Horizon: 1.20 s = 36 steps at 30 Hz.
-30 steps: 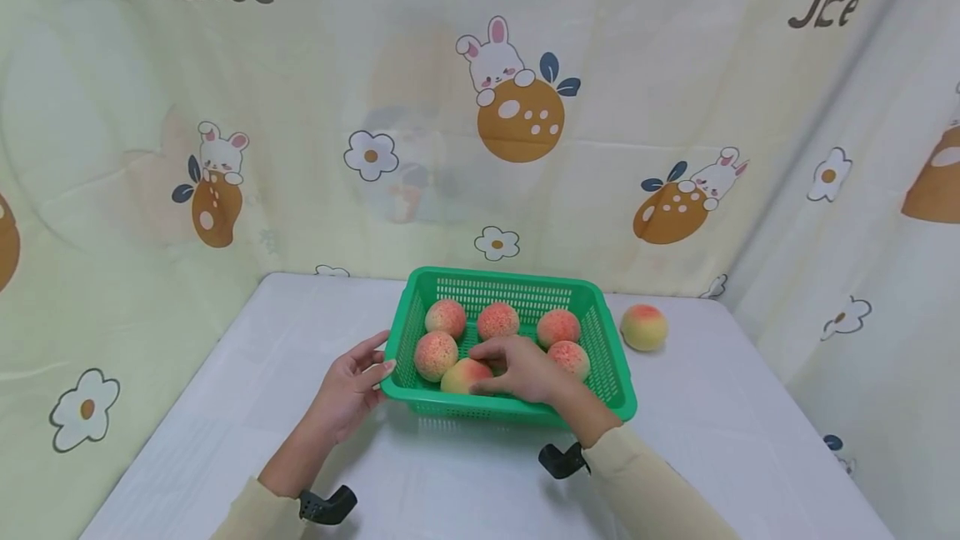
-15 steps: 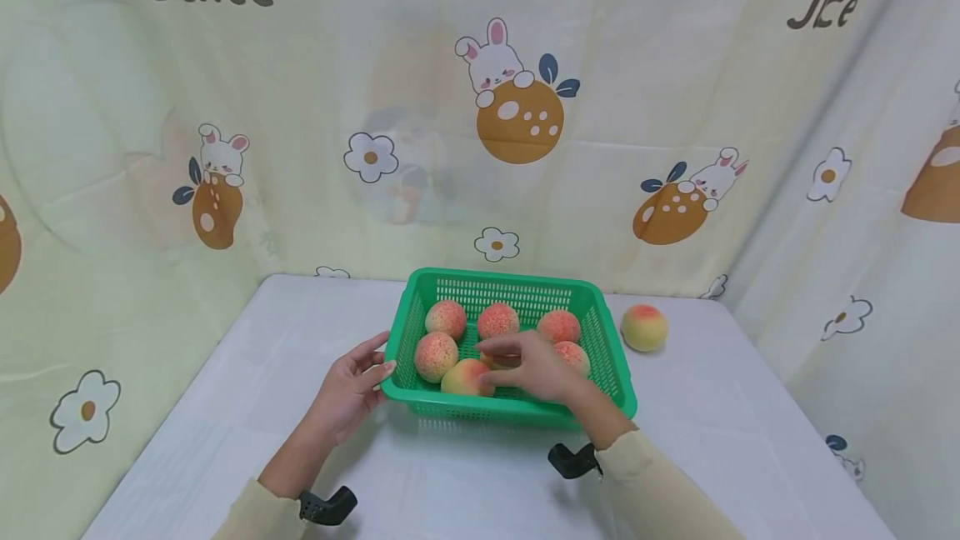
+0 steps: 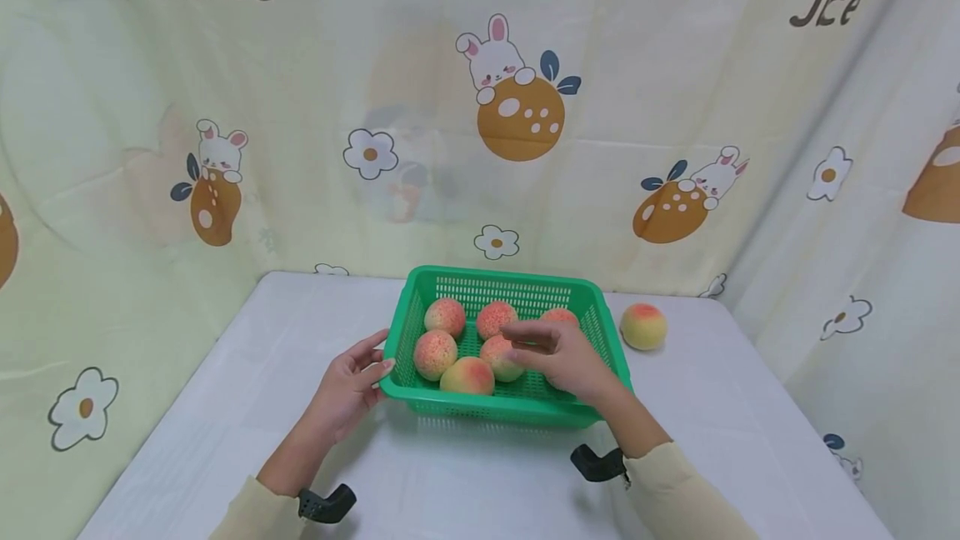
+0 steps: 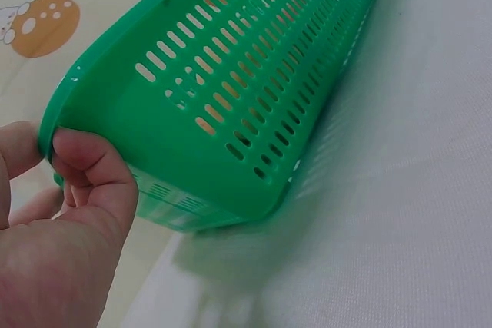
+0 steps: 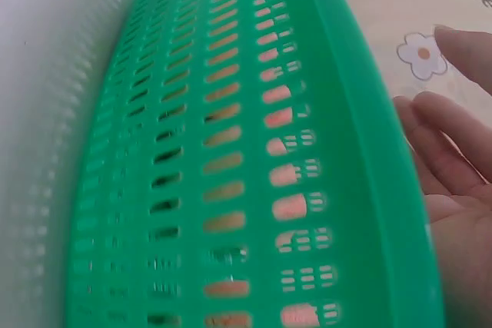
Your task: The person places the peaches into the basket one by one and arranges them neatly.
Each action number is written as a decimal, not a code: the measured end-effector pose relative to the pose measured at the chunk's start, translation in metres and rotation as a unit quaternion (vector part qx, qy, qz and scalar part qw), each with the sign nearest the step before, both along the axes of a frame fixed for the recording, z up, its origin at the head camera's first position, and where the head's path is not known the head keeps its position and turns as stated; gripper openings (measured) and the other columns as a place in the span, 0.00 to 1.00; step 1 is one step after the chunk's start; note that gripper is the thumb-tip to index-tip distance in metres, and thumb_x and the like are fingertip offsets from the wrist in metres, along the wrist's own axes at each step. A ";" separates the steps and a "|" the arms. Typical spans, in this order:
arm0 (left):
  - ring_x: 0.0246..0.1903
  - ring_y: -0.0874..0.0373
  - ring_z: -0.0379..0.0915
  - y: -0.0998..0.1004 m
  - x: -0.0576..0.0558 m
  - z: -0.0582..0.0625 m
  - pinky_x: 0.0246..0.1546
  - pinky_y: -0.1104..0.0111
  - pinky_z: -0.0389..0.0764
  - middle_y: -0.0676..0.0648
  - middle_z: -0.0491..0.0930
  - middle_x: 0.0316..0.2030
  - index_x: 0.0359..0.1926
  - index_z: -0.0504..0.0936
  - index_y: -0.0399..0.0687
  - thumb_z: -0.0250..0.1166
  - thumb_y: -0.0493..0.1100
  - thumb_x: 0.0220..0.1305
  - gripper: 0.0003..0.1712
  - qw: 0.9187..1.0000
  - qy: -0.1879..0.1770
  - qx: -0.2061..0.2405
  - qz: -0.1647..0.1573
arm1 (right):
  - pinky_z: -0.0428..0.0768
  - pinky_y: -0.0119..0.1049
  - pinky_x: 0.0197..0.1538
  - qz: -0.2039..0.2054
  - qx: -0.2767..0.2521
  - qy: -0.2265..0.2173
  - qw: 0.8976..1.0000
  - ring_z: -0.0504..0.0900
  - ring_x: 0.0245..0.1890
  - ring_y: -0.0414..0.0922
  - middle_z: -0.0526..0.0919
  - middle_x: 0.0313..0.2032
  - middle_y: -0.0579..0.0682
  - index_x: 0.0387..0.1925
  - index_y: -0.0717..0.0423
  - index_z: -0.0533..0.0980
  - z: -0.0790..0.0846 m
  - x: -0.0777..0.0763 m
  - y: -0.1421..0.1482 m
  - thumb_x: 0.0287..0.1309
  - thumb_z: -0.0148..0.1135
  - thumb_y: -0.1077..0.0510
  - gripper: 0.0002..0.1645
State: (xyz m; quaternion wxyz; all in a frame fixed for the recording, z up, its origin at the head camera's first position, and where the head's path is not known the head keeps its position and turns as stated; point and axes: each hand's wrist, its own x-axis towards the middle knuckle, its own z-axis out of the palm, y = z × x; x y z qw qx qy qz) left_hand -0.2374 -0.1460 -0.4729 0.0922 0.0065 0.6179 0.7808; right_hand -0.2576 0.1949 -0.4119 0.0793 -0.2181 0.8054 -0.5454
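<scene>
A green slotted plastic basket point(image 3: 480, 408) holds several peaches, most speckled red over pale yellow. My left hand point(image 3: 352, 386) pinches its left rim; in the left wrist view, the thumb and curled fingers point(image 4: 92, 163) of that hand lie either side of the lip. Over the right half of the basket hovers my right hand point(image 3: 566, 361), fingers loosely bent, nothing in them. Its fingertips overlap a speckled peach point(image 3: 495, 361) in the head view. To the left of that, a smoother yellow peach point(image 3: 467, 377) lies by the front wall. Peaches farther right are partly hidden behind the right hand.
One more yellow peach with a red top point(image 3: 643, 327) lies on the white table point(image 3: 720, 407), just right of the basket. Behind the table hangs a cream curtain point(image 3: 300, 190) printed with rabbits, fruit and flowers.
The right hand has let go of the smoother yellow peach, lifted and moved right, uncovering the speckled peach beside it. The left hand stays at the rim.
</scene>
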 end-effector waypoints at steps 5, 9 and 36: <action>0.42 0.62 0.75 -0.001 0.001 0.001 0.43 0.72 0.86 0.49 0.68 0.49 0.78 0.61 0.49 0.60 0.33 0.74 0.36 1.000 0.003 0.004 -0.007 | 0.82 0.29 0.58 -0.016 -0.038 -0.006 0.999 0.78 0.66 0.57 0.80 0.65 0.58 0.64 0.58 0.78 0.002 0.002 0.014 0.64 0.71 0.52 0.29; 0.42 0.62 0.75 -0.001 0.000 0.001 0.43 0.73 0.86 0.49 0.68 0.49 0.78 0.61 0.49 0.60 0.33 0.73 0.36 1.000 0.000 0.008 -0.004 | 0.83 0.29 0.57 -0.040 -0.035 0.003 0.999 0.80 0.65 0.50 0.82 0.62 0.51 0.62 0.49 0.80 0.004 0.004 0.026 0.63 0.71 0.49 0.27; 0.42 0.62 0.76 -0.001 -0.002 -0.002 0.44 0.71 0.87 0.49 0.67 0.48 0.78 0.61 0.50 0.60 0.34 0.74 0.36 1.000 0.005 0.005 -0.007 | 0.81 0.21 0.54 -0.204 -0.052 0.088 0.974 0.83 0.55 0.30 0.85 0.59 0.47 0.66 0.60 0.75 -0.019 0.004 0.126 0.68 0.66 0.52 0.29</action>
